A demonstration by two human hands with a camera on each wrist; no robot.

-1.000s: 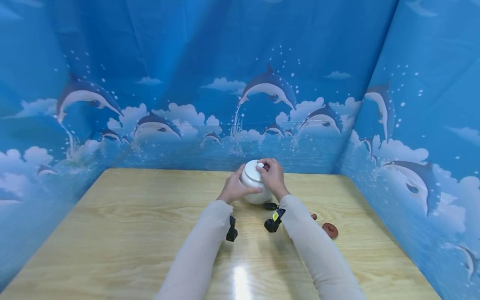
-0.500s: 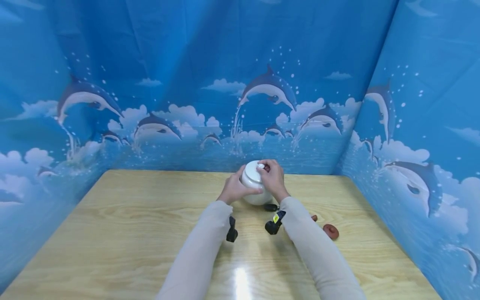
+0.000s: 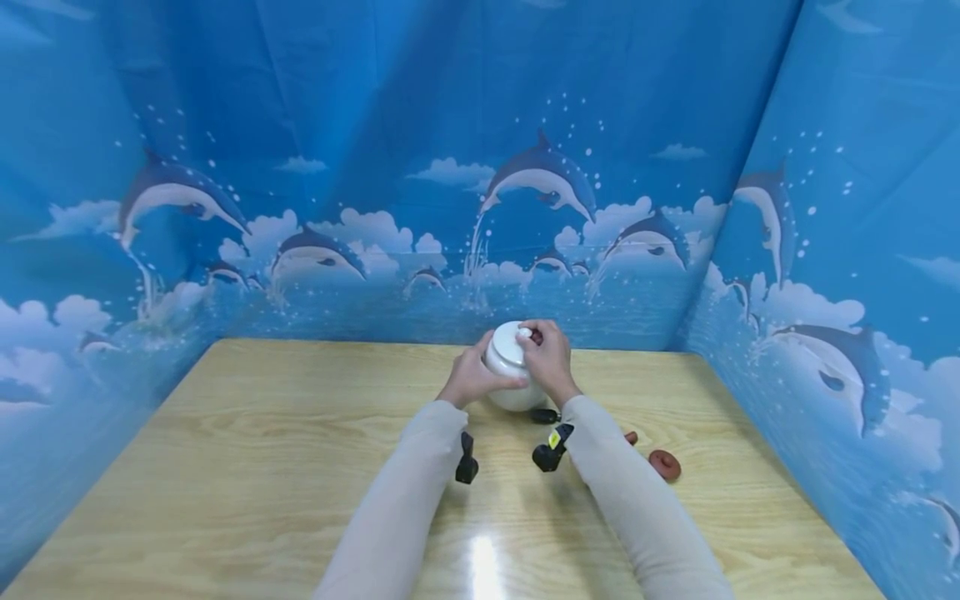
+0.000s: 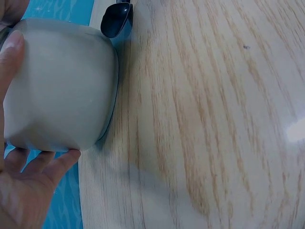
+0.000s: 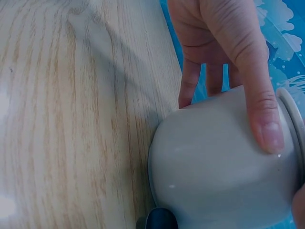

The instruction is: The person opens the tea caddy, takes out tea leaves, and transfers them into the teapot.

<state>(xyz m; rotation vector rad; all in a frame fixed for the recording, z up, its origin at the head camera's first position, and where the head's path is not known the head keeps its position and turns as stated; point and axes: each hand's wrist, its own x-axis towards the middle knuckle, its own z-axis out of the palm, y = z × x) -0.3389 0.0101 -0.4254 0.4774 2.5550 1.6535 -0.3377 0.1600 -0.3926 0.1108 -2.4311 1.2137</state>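
A white lidded jar [image 3: 513,392] stands at the back middle of the table. My left hand [image 3: 474,377] grips its body from the left, thumb across the near side and fingers round the far side, as the left wrist view also shows. My right hand [image 3: 549,360] is over the lid [image 3: 507,343] and pinches its small round knob [image 3: 523,333]. A bit of something dark reddish shows among the right fingers, mostly hidden. In the right wrist view the left thumb [image 5: 271,136] lies along the jar wall below the rim.
A black scoop [image 4: 116,20] lies by the jar's foot. Right of the right forearm is a reddish-brown ring-like piece [image 3: 664,465], with another brown piece [image 3: 631,437] partly hidden by the sleeve. Blue dolphin-print curtains [image 3: 420,125] border the wooden table [image 3: 262,467].
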